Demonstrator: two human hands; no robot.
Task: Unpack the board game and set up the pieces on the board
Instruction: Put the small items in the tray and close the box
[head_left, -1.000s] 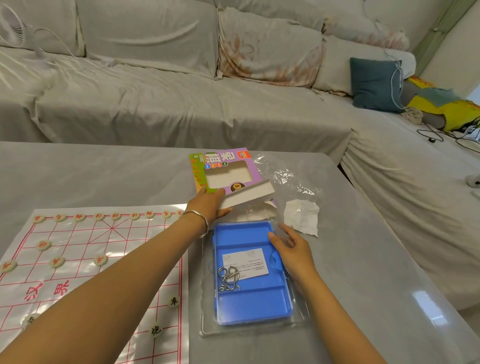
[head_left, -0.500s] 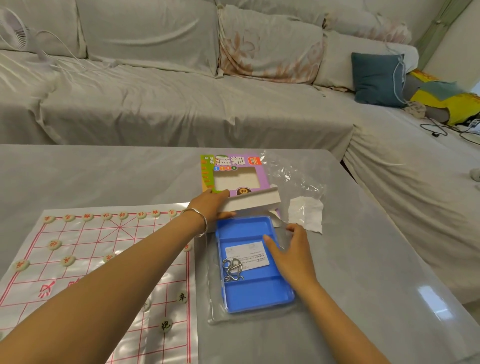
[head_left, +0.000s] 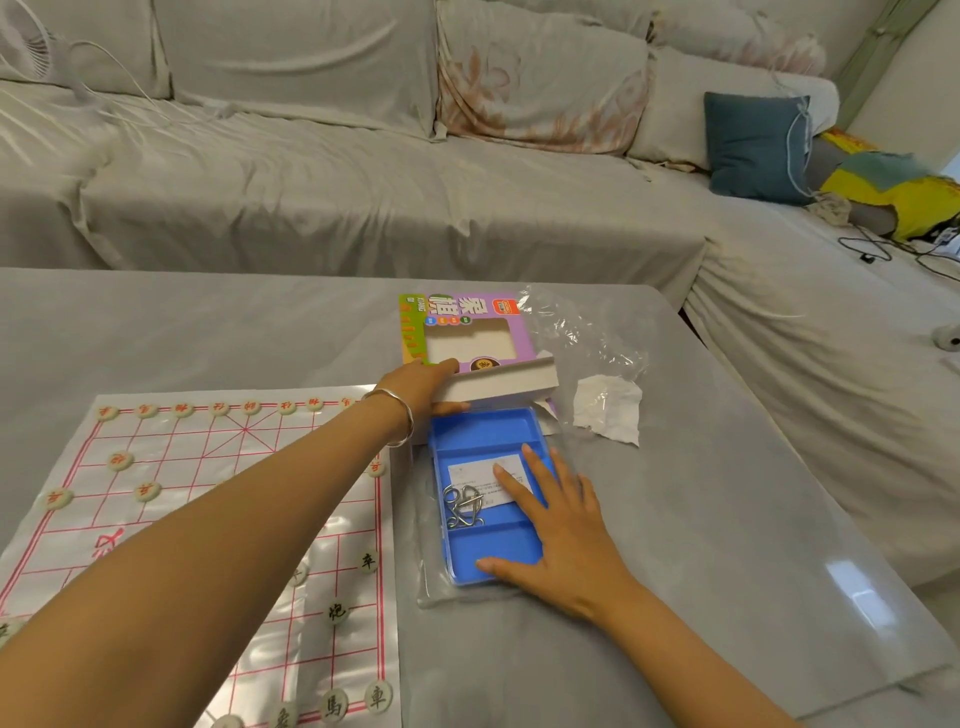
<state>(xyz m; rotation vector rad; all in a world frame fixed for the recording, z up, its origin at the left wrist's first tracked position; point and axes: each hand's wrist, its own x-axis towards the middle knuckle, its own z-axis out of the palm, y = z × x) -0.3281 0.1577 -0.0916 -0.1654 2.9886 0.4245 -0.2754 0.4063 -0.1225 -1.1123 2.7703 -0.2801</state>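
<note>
A paper chess board (head_left: 218, 467) with red grid lines lies at the table's left, with several round pale pieces (head_left: 120, 460) on it. A purple and green game box (head_left: 470, 332) lies further back, its white flap (head_left: 501, 385) gripped by my left hand (head_left: 423, 387). In front of the box sits a blue plastic tray (head_left: 485, 439) holding a white card (head_left: 475, 475) and a metal wire puzzle (head_left: 462, 506). My right hand (head_left: 558, 530) rests flat on the tray's right side, fingers spread, index fingertip on the card.
A crumpled clear plastic bag (head_left: 587, 332) and a torn white paper (head_left: 608, 408) lie right of the box. The grey table (head_left: 727, 545) ends at the right. A covered sofa (head_left: 311, 182) with a teal cushion (head_left: 753, 143) stands behind.
My right hand slid from the tray's right edge onto the tray and card. My left hand stayed on the box flap. The view shifted slightly.
</note>
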